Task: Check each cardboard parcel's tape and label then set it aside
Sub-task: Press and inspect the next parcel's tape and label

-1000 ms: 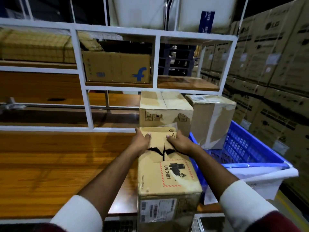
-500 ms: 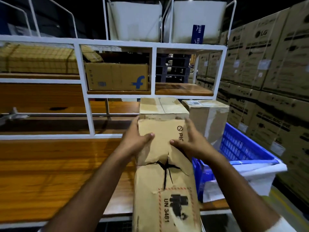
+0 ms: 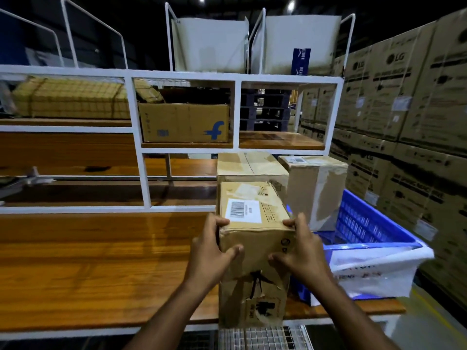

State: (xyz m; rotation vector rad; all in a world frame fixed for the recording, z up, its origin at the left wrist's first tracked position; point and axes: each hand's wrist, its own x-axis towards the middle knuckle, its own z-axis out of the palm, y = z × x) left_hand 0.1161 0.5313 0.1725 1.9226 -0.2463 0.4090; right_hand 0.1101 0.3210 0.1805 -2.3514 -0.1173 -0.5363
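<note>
I hold a tall cardboard parcel upright at the near edge of the wooden table. A white barcode label lies on its top face. Its near face is creased and torn, with a black and red printed mark low down. My left hand grips the parcel's upper left corner and my right hand grips the upper right corner. Behind it stand two more parcels: a taped box and a taller box with wide tape to the right.
A blue plastic crate with a white bag sits at the right end of the table. A white metal shelf frame holds a box with a blue logo. Large stacked cartons form a wall on the right.
The parcel was tipped up from lying flat to standing upright, so the labelled end now faces up. Both hands shifted from its far end to its top corners.
</note>
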